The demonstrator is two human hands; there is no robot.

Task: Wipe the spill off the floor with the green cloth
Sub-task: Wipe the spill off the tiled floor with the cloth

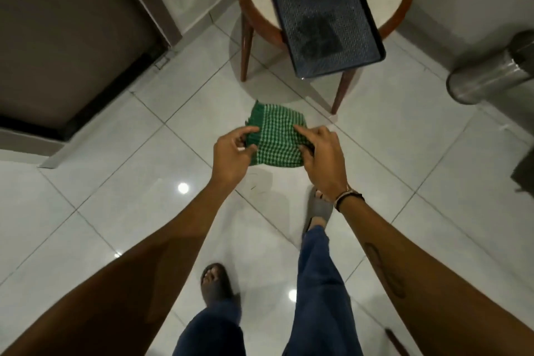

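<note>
Cloth [276, 136] first, from the head view: the green checked cloth is held up in the air between both hands, the left hand [232, 154] pinching its dark-green edge and the right hand [322, 157] closed on the opposite edge, so its long axis runs hand to hand. A faint wet patch [261, 182] on the tiled floor [115, 211] lies just below and slightly nearer the person than the cloth, probably the spill, so the move is likely straight down with either hand equally close.
</note>
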